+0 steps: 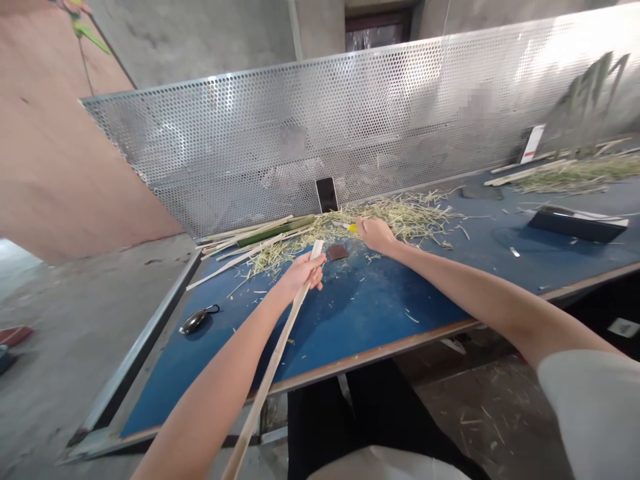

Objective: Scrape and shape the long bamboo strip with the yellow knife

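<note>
My left hand (pixel 304 270) is closed round a long pale bamboo strip (pixel 273 365) near its far end; the strip runs back past my left arm and off the table's near edge. My right hand (pixel 374 233) reaches further out and is closed on a small tool with a yellow handle (pixel 353 228), at the edge of a heap of bamboo shavings (pixel 400 217). A small dark brown block (pixel 337 252) lies on the blue tabletop (pixel 360 307) between my hands.
More bamboo strips (pixel 250 237) lie at the left of the heap. A phone (pixel 327 195) leans on the perforated metal screen (pixel 350 120). A black key fob (pixel 196 320) lies at the left, a dark tray (pixel 575 225) and more shavings (pixel 575 173) at the right.
</note>
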Available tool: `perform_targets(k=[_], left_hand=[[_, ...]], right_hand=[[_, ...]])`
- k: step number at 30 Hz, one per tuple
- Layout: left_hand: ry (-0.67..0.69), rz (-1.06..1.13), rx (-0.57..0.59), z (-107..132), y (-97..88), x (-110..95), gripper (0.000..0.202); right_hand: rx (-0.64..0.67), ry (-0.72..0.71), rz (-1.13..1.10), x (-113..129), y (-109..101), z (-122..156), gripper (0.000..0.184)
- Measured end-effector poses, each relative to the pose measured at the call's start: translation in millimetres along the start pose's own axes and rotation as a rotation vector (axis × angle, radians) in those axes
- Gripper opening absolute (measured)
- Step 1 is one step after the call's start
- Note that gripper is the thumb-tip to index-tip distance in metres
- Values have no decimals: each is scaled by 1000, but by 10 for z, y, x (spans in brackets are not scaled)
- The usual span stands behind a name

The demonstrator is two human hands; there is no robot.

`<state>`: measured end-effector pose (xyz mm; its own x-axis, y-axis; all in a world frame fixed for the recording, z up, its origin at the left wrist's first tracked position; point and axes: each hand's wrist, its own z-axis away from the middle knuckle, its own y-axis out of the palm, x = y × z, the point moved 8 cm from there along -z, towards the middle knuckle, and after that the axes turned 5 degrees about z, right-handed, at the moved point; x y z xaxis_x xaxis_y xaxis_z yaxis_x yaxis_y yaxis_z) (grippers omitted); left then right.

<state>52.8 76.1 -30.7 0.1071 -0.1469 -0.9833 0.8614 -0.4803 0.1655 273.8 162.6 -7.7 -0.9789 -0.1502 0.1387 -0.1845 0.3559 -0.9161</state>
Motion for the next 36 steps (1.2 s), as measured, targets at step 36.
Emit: perform_targets(k=[36], left_hand=[[-144, -62, -77, 96, 36, 153, 3]], right_hand=[[89, -219, 146, 584, 89, 246, 76]])
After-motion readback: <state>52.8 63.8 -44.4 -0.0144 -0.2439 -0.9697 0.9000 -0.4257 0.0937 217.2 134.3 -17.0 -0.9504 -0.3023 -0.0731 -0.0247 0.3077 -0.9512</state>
